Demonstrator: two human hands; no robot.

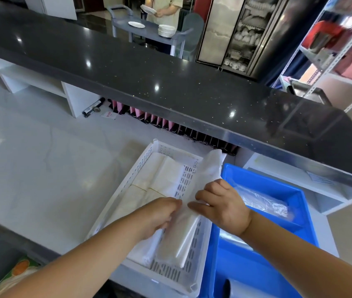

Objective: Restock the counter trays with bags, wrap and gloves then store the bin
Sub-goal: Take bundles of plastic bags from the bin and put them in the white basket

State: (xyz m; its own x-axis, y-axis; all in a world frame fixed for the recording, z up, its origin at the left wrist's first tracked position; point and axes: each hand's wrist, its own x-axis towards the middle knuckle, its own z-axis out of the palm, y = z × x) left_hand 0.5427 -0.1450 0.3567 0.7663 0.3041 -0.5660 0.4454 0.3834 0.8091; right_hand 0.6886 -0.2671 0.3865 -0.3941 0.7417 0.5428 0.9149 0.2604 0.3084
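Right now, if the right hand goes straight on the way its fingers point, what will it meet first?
Its fingers point left across the pack of bags that both hands hold, so the right hand would probably meet the fingertips of the left hand first, over the white tray; depth is unclear.

White tray (170,274), walls punched with rows of slots and little holes; inside it, folded packs (166,175), cream-white; over them the bags (179,239), milky and half see-through; right alongside, the bin (263,175), bright blue all over; in it the wrap (265,204), clear and glinting; upper counter (127,67) glossy black, flecked with tiny sparkles; lower worktop (31,164) pale grey-white with faint marble veins; under the ledge, a row of sleeves (149,119) alternating pink and black; far back, white plates (166,30) on a grey cart (151,29).
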